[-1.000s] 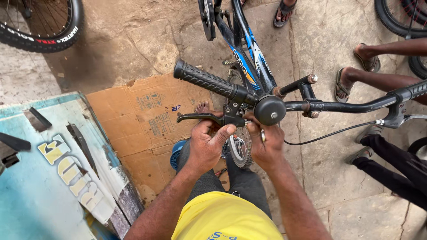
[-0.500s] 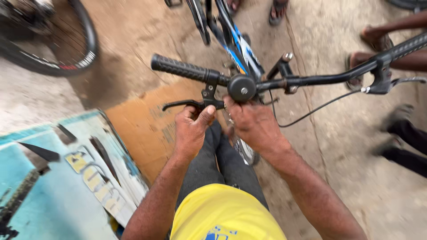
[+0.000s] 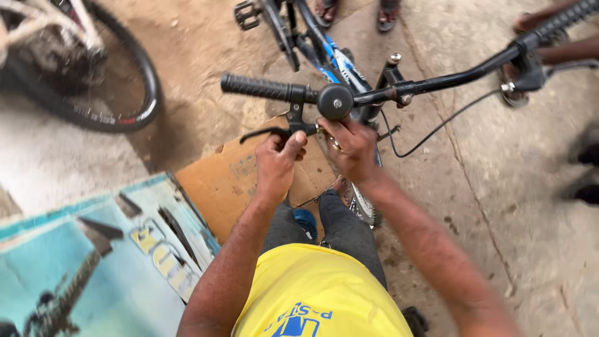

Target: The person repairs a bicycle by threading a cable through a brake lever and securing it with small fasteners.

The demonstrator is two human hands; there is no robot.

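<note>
Head view, centre of frame: left hand (image 3: 277, 163) clenched around the black brake lever (image 3: 269, 132) just under the handlebar (image 3: 437, 81), thumb up near the lever clamp. Right hand (image 3: 351, 150) just beside it, fingers curled on the clamp area below the round black bell (image 3: 335, 102); what exactly it pinches is hidden, cannot tell. Handlebar runs from upper middle to upper right corner, tilted up to the right; black rubber grip (image 3: 256, 87) at its left end. Thin cable (image 3: 430, 134) loops down right of the hands. Blue and black bike frame (image 3: 324, 53) at top centre. Brown cardboard sheet (image 3: 224, 181) on the ground beneath the hands. Printed blue box (image 3: 81, 262) lower left. Another bike's wheel (image 3: 118, 106) upper left. Other people's sandalled feet (image 3: 355, 11) along top edge. Concrete floor (image 3: 530, 237) at right.
</note>
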